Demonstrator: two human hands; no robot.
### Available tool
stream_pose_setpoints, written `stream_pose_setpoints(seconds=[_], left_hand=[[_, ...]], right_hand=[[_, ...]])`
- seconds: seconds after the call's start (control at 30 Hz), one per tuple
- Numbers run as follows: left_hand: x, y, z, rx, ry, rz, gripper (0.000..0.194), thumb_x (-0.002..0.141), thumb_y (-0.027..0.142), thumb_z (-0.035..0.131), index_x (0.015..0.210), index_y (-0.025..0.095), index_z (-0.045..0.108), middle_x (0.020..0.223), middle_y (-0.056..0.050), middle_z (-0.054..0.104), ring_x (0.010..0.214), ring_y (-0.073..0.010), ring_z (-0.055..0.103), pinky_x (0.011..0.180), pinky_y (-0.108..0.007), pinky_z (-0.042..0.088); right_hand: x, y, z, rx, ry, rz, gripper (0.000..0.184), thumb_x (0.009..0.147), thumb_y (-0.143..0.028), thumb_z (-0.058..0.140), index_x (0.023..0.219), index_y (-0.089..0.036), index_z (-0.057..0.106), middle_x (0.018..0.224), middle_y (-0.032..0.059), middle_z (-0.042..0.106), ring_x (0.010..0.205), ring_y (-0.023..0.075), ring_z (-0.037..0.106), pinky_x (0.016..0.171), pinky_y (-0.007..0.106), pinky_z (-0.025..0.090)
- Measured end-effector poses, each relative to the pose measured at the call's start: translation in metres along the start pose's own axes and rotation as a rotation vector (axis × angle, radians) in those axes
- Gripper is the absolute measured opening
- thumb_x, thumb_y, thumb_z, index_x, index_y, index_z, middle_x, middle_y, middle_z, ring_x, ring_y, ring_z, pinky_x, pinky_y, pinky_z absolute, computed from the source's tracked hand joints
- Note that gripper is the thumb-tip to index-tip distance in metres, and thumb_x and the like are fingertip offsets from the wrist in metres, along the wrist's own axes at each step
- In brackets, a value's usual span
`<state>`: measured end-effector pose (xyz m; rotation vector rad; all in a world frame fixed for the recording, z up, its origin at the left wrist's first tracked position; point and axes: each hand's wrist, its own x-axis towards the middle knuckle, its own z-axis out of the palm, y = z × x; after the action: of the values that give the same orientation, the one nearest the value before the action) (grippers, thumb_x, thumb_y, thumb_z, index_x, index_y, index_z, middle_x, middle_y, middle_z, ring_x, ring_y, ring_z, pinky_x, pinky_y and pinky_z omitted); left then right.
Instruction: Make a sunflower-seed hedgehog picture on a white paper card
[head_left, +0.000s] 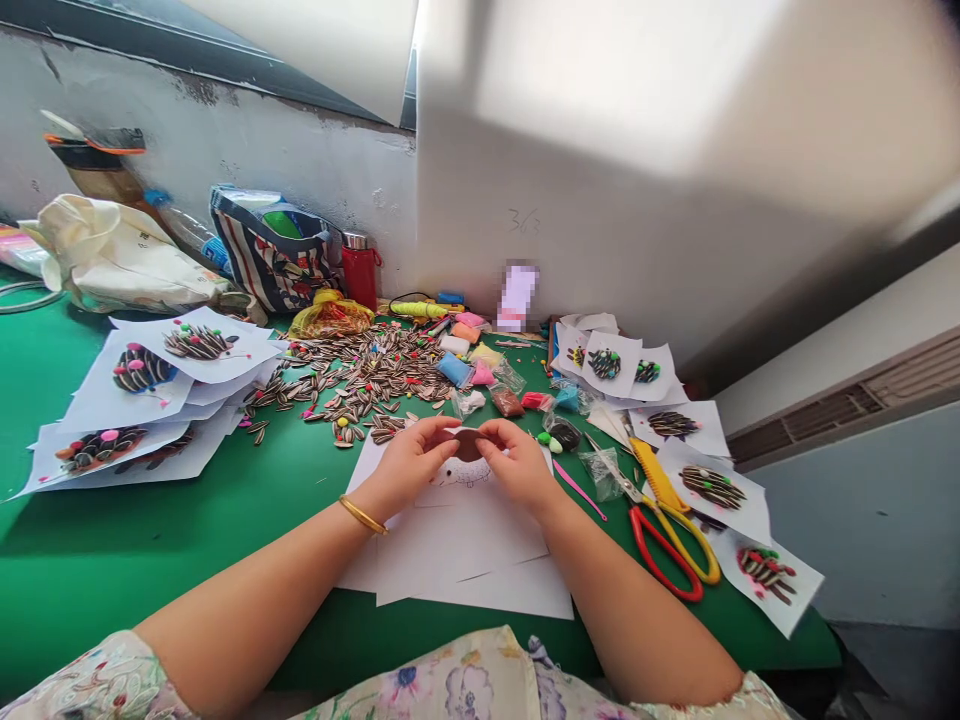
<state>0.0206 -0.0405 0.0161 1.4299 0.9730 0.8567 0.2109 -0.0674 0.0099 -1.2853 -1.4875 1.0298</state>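
Observation:
Between my two hands is a flat piece of dark brown modelling clay (469, 446). My left hand (415, 462) pinches its left edge with thumb and fingers, and my right hand (517, 462) pinches its right edge. Right below the clay, a hedgehog outline drawing (463, 474) shows on white paper, partly covered by my fingers. Several white sheets (465, 550) lie stacked under my hands. Striped sunflower seeds (375, 375) are heaped just beyond them, and packets of coloured clay (506, 402) lie beyond my right hand.
Scissors (660, 530) with red and yellow handles, a yellow cutter (658, 475) and a pink tool (579, 490) lie to the right. Finished seed hedgehog pictures (712, 487) line the right edge; more sheets (195, 345) are piled left. A red flask (360, 272) and bags stand behind.

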Motion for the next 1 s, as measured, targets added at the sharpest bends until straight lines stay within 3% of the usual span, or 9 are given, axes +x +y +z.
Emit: stream_pose_setpoints(seconds=[0.13,0.23,0.53,0.8,1.0], left_hand=[[0.005,-0.005,-0.005,0.130,0.058,0.037,0.040,0.085,0.038,0.062,0.119,0.017,0.064,0.103,-0.010,0.074,0.097,-0.0240,0.070,0.083,-0.038,0.056],[0.009,-0.011,-0.008,0.290,0.103,0.102,0.032,0.085,0.033,0.059,0.112,0.018,0.067,0.106,-0.009,0.074,0.099,-0.0242,0.069,0.089,-0.039,0.054],[0.007,-0.014,-0.008,0.628,0.031,0.141,0.034,0.091,0.029,0.049,0.116,0.019,0.069,0.110,-0.009,0.074,0.099,-0.0251,0.068,0.086,-0.037,0.053],[0.004,-0.019,-0.005,0.739,-0.008,0.289,0.028,0.090,0.022,0.050,0.110,0.019,0.070,0.107,-0.009,0.070,0.098,-0.0232,0.065,0.087,-0.037,0.051],[-0.001,-0.017,0.000,0.853,-0.046,0.375,0.030,0.088,0.022,0.059,0.116,0.021,0.069,0.106,-0.009,0.063,0.101,-0.0240,0.059,0.091,-0.037,0.049]], right_hand=[[0.006,0.006,-0.012,-0.130,0.018,0.077,0.016,0.087,-0.033,0.056,0.094,-0.021,0.064,0.090,0.0018,0.073,0.084,0.0188,0.067,0.077,0.032,0.051],[0.006,0.007,-0.014,-0.275,-0.038,0.118,0.015,0.086,-0.032,0.056,0.091,-0.021,0.065,0.088,0.0004,0.073,0.080,0.0180,0.066,0.073,0.030,0.048],[0.000,0.004,-0.001,-0.530,-0.101,0.130,0.011,0.089,-0.031,0.056,0.088,-0.024,0.064,0.083,-0.0014,0.071,0.075,0.0173,0.062,0.064,0.027,0.040],[0.001,0.001,-0.003,-0.759,-0.108,-0.018,0.012,0.089,-0.024,0.059,0.084,-0.022,0.070,0.090,0.0035,0.071,0.085,0.0185,0.060,0.071,0.029,0.039],[0.002,-0.001,-0.008,-0.791,-0.147,-0.001,0.022,0.093,-0.023,0.053,0.091,-0.022,0.074,0.095,0.0057,0.072,0.087,0.0191,0.062,0.071,0.029,0.040]])
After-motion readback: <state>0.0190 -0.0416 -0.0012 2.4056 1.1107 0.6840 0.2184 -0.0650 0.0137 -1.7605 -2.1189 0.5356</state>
